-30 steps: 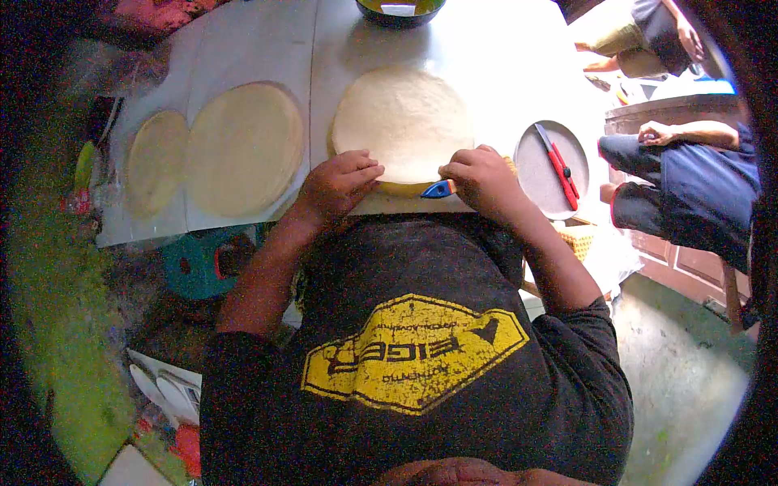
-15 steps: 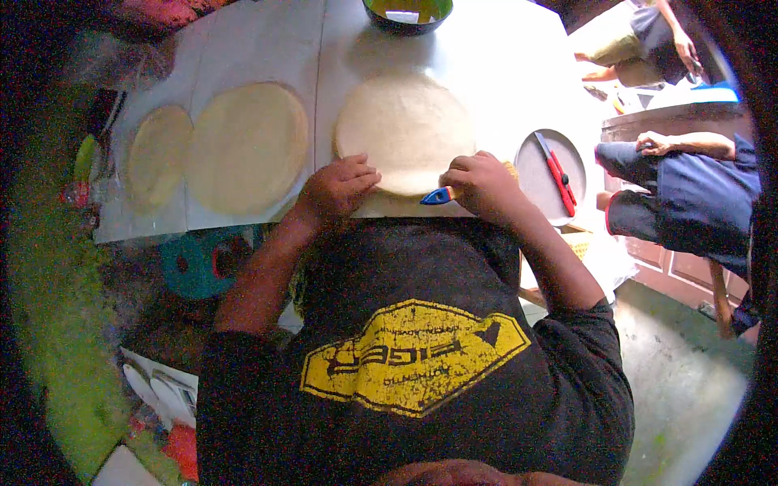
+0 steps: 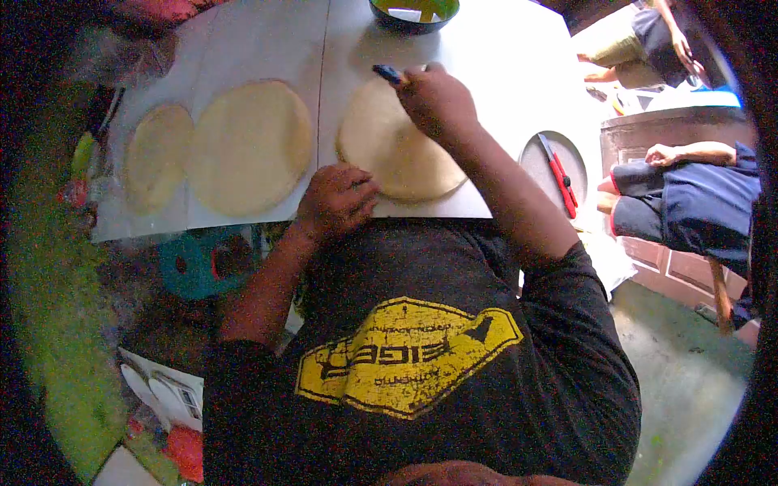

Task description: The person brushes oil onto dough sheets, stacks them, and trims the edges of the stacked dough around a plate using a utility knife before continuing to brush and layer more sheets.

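Observation:
My right hand (image 3: 438, 101) is closed round a brush, whose blue handle end (image 3: 387, 74) sticks out to the left. My hand hides the bristles. It is over the upper right part of a flat, pale round disc (image 3: 397, 154); whether the disc is touched there I cannot tell. At the disc's lower left edge rests my left hand (image 3: 339, 198), fingers loosely extended, holding nothing. Two more pale discs lie to the left, a larger one (image 3: 251, 147) and a smaller-looking one (image 3: 158, 158). I cannot tell their material.
A dark bowl (image 3: 415, 18) stands at the table's far edge. To the right, a red utility knife (image 3: 561, 180) lies on a round grey plate (image 3: 531, 166). Another person in dark clothes (image 3: 701, 194) sits at the right, and one more (image 3: 648, 49) is farther back.
My right hand has moved with the brush from the disc's near right edge up to its far side. My left hand stays near the lower left edge, slightly lower.

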`<state>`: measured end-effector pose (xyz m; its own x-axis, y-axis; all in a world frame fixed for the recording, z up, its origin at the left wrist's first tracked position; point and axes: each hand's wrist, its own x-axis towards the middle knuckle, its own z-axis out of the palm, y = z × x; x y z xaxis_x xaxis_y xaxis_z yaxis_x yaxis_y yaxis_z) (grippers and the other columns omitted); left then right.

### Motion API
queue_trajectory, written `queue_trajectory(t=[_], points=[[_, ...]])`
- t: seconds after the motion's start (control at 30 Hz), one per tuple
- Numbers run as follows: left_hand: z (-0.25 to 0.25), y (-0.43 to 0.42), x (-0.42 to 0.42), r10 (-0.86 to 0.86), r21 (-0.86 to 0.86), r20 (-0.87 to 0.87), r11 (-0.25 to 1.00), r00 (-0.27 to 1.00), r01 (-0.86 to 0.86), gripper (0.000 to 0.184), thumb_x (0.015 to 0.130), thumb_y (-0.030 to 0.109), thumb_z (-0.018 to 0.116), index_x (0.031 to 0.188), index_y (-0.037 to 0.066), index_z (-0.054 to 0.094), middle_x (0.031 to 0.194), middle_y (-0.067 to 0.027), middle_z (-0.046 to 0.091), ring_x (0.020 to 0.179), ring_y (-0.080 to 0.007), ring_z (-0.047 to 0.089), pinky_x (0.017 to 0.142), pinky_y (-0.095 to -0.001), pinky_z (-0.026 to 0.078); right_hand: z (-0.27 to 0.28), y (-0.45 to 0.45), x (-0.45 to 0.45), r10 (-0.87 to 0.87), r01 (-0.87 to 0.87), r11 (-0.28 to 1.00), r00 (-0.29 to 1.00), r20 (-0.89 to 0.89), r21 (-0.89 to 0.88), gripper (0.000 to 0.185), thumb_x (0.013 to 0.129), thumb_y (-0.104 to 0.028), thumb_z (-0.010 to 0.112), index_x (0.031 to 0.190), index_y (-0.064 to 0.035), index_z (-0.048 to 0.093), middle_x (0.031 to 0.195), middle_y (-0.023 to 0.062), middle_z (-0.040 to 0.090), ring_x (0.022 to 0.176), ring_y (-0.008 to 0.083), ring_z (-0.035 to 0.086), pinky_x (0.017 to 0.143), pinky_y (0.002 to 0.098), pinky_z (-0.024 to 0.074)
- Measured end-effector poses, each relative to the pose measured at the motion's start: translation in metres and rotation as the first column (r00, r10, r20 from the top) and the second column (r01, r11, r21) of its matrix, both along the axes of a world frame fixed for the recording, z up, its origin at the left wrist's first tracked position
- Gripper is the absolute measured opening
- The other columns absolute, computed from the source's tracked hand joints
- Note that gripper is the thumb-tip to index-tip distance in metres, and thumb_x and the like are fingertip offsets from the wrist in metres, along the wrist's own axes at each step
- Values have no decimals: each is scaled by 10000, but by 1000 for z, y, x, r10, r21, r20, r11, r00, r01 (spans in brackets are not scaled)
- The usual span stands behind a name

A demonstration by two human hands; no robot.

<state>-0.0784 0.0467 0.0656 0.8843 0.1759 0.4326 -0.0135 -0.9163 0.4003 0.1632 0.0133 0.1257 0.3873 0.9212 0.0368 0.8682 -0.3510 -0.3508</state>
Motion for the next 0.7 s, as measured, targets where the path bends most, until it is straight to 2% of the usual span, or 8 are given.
queue_trajectory(t=[0.1, 0.17, 0.3, 0.37, 0.4, 0.43, 0.5, 0.7], points=[[0, -2, 2, 16, -91, -65, 996, 998, -22, 231, 766, 221, 717, 964, 108, 675, 967, -73, 652, 946, -300, 617, 836, -443, 483, -27, 8, -31, 393, -393, 918, 893, 219, -44, 190, 907, -267, 539, 950, -100, 619, 900, 164, 616, 861, 361, 628, 722, 454, 535], [-10, -2, -3, 41, -50, 80, 998, 996, -37, 243, 757, 225, 723, 959, 99, 673, 934, -70, 658, 936, -296, 624, 844, -457, 482, -4, -9, -47, 446, -462, 886, 872, -202, -41, 179, 898, -239, 565, 995, -104, 631, 945, 146, 629, 909, 346, 621, 764, 431, 534], [19, 7, -39, 156, -24, 84, 988, 984, -155, 268, 723, 218, 744, 961, 117, 674, 1002, -62, 646, 968, -291, 612, 868, -463, 477, -2, -48, 19, 209, -150, 957, 950, -232, 248, 187, 875, -231, 624, 999, -96, 661, 996, 155, 634, 905, 343, 625, 795, 403, 513], [43, 17, -66, 243, 77, 65, 966, 968, -248, 287, 708, 213, 752, 968, 118, 674, 1028, -64, 640, 983, -291, 605, 875, -460, 474, 14, -73, -1, 222, -223, 975, 974, -52, -15, 167, 886, -222, 613, 987, -98, 661, 956, 150, 626, 878, 333, 623, 775, 397, 514], [56, 25, -76, 356, 133, -8, 926, 934, -352, 314, 699, 217, 764, 983, 117, 675, 1044, -61, 634, 1001, -291, 598, 883, -453, 469, -6, -84, -12, 82, -139, 980, 934, -347, -142, 140, 886, -181, 598, 989, -106, 658, 901, 137, 619, 840, 319, 625, 741, 383, 516], [59, 32, -84, 467, 196, -71, 873, 882, -446, 341, 689, 220, 776, 998, 117, 676, 1061, -58, 628, 1019, -291, 590, 890, -446, 463, -4, -97, -25, 284, -327, 939, 912, -295, -106, 143, 891, -159, 582, 1002, -108, 656, 870, 124, 618, 829, 309, 633, 736, 377, 514], [51, 48, -101, 452, 156, -85, 886, 888, -436, 365, 677, 215, 786, 1009, 112, 676, 1057, -59, 631, 1028, -291, 587, 897, -442, 460, 20, -107, -19, 436, -452, 890, 884, -170, -65, 166, 887, -132, 587, 1035, -102, 655, 858, 122, 619, 812, 319, 636, 717, 381, 516], [37, 34, -120, 378, 159, -37, 916, 925, -368, 373, 675, 190, 794, 1020, 108, 680, 1050, -60, 642, 1038, -286, 584, 917, -437, 453, -16, -69, 3, 186, -183, 939, 982, 16, 290, 174, 835, -152, 682, 1000, -97, 687, 926, 146, 628, 801, 319, 641, 704, 380, 524]])
